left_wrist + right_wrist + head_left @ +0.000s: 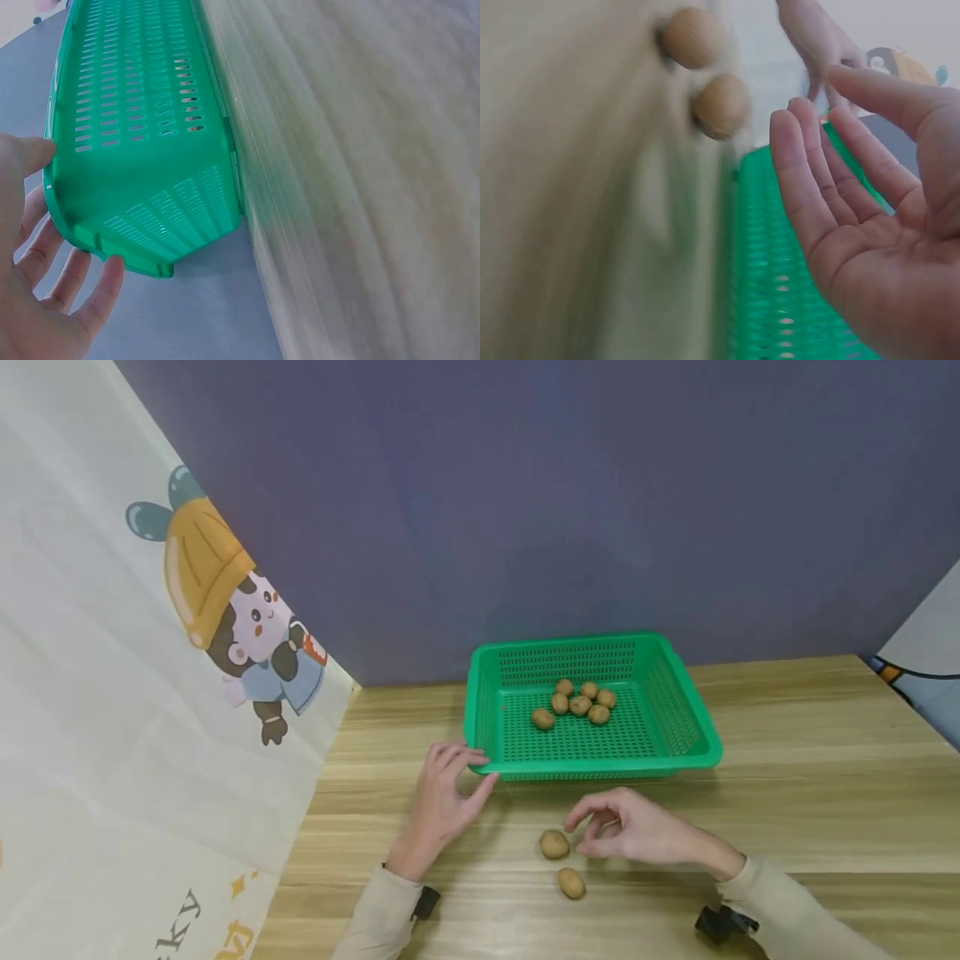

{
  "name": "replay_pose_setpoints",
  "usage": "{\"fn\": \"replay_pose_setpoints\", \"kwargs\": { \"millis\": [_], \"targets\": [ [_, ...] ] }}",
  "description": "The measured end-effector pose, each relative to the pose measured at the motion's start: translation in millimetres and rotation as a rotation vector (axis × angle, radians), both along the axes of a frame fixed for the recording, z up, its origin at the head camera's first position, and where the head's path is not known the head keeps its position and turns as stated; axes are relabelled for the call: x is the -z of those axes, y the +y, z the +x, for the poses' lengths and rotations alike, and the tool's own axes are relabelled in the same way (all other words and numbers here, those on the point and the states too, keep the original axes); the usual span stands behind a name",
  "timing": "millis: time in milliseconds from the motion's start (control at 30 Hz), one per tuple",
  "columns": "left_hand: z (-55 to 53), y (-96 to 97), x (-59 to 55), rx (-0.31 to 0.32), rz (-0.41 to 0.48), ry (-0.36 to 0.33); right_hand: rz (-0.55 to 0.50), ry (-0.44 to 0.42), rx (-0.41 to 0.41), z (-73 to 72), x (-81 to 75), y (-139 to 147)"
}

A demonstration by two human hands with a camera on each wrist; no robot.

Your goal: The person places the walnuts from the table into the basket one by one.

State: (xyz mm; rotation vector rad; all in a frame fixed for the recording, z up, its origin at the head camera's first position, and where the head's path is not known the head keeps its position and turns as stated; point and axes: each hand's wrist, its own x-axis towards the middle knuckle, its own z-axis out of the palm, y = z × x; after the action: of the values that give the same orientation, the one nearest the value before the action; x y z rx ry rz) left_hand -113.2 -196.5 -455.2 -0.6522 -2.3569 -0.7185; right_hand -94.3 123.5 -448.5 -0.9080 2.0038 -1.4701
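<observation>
A green plastic basket (600, 766) with slotted walls holds several small potatoes (580, 705). At its near left corner, my left hand (444, 793) grips the rim, fingers over the side and thumb at the front; the left wrist view shows this hand (45, 292) spread around the corner. Two more potatoes lie on the table in front of the basket, an upper potato (554, 844) and a lower potato (572, 883). Just right of the upper one is my right hand (630, 828), its fingers bent loosely and apart from the thumb, nothing between them.
The wooden table (810, 793) runs back to a dark blue-grey panel (525, 510). On the left hangs a pale curtain (90, 693) with a cartoon figure. A dark cable (922, 674) shows at the far right edge.
</observation>
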Motion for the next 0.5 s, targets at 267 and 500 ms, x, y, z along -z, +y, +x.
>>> {"fn": "replay_pose_setpoints", "kwargs": {
  "millis": [267,500],
  "targets": [
    [1.7,0.4,1.3,0.005,-0.001,-0.012,-0.105,-0.099,-0.056,15.5,33.9,-5.9],
    [0.3,0.2,1.8,0.003,0.006,-0.004,-0.109,-0.134,-0.083,16.9,43.2,-8.1]
  ]
}}
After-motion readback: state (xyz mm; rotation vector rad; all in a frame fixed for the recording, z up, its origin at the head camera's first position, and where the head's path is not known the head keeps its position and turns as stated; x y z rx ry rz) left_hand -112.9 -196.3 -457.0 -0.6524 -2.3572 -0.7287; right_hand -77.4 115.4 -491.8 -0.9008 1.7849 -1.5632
